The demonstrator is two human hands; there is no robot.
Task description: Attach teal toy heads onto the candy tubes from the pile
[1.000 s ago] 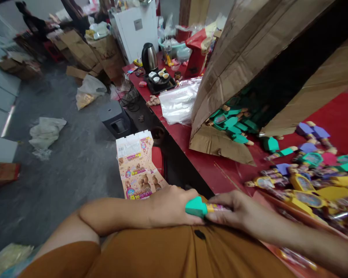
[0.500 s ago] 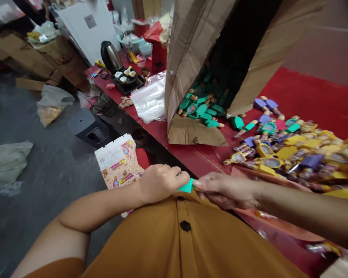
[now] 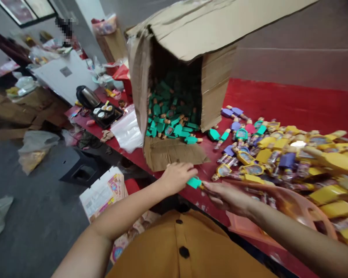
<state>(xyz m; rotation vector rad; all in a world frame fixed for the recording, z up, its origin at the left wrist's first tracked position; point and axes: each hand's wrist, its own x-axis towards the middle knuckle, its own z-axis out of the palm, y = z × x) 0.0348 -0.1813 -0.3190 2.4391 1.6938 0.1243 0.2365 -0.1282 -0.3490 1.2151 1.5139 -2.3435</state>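
Over the table's front edge, my left hand (image 3: 178, 177) has its fingers curled round one end of a small green plastic toy (image 3: 194, 182). My right hand (image 3: 224, 195) pinches the narrow end of that toy. Beyond my hands a cardboard box (image 3: 176, 152) lies on its side, its mouth facing me. Many similar green toys (image 3: 169, 125) fill its lower part. To the right spreads a heap of yellow toys (image 3: 274, 144), mixed with purple and green ones. Some have oval windows and clear handles.
An orange plastic basket (image 3: 295, 197) sits under my right forearm. Printed card packs (image 3: 104, 197) stand low at my left. Clear plastic bags (image 3: 129, 129), a tea tray (image 3: 107, 116) and a kettle (image 3: 88, 96) occupy the red table's left end. A dark stool-like object (image 3: 81, 170) stands on the floor.
Both hands have moved forward, away from my body and toward the box, still with the green toy between them. My view has turned right, showing more of the box's inside.
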